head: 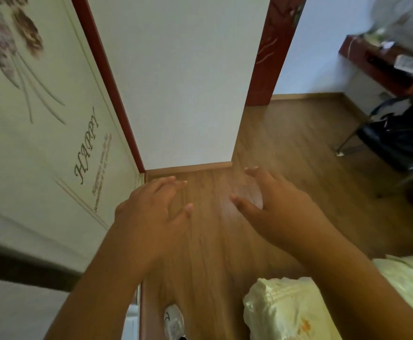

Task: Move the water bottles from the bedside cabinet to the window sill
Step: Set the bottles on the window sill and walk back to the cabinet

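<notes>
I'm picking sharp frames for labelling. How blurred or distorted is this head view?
Head view: motion blur smears the shelf and black chair at right; wide-angle distortion tilts the door frame; both hands, left and right, are soft-edged; pale glare on the floor between them.

Blurred clutter [382, 42] on cut-off cabinet [382, 67]

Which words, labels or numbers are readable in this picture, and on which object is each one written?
"HAPPY": printed in slanted script on the flower-patterned panel at the left.
Smaller lines of text beside "HAPPY" on the same panel: too small and blurred to read.
Dark mark on the white shoe at the bottom: not legible.
No other text is visible; both hands are empty.
</notes>
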